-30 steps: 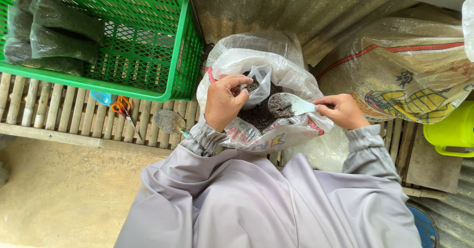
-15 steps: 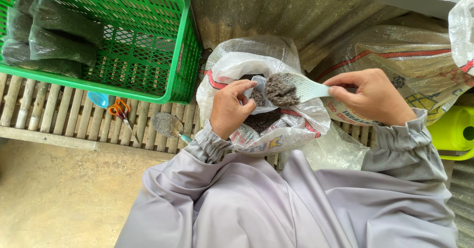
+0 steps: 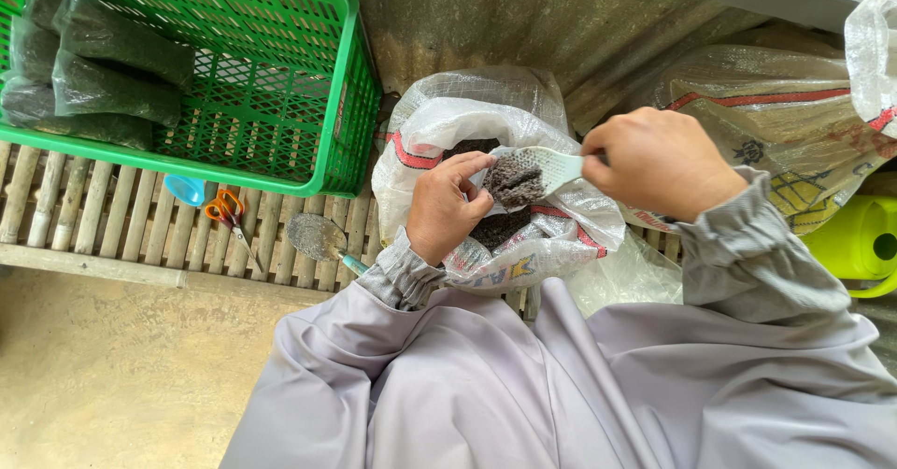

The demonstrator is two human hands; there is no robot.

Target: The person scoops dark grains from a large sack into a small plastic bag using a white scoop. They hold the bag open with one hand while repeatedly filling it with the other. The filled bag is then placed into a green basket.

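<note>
The white sack [image 3: 486, 142] stands open against the person's lap, dark soil inside. Since a second ago the right hand [image 3: 659, 161] has lifted the pale scoop [image 3: 537, 172] out of the sack, now loaded with soil [image 3: 514, 181], and holds its handle closed-fisted. The left hand [image 3: 447, 206] pinches something small at the scoop's tip; I cannot tell what. So a filling stroke looks underway. Left sits a green crate [image 3: 280, 86] of filled dark bags [image 3: 112, 67] on a slatted floor [image 3: 112, 226], with scissors [image 3: 227, 210] and trowel [image 3: 318, 237].
</note>
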